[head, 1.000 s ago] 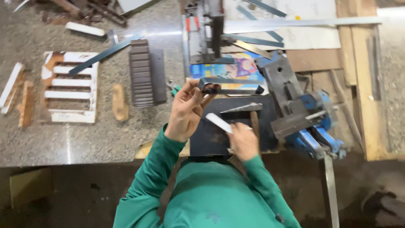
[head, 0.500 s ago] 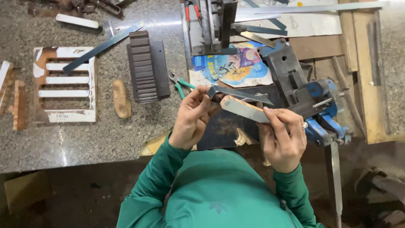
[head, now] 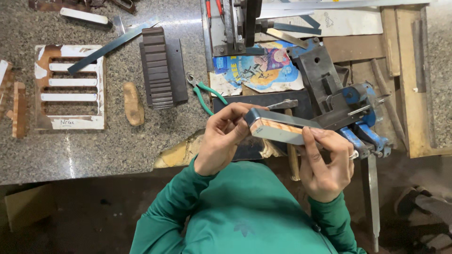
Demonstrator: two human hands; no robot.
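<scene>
Hands, left (head: 221,138) and right (head: 327,164), both grip grey block (head: 282,129) below colourful crumpled wrapper (head: 256,68)

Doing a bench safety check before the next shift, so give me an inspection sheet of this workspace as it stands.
Surface: speckled grey stone bench, with wooden boards at the right.
Job's things: flat grey metal block with an orange-brown edge, held in the air between both hands.
Clutter: blue bench vise, green-handled pliers, white slotted grille, dark ribbed block, colourful printed sheet, metal strips.
Grippers: left hand and right hand grip opposite ends of the block.
Cables: nothing seen.
Surroundings: dark floor with a cardboard piece.
</scene>
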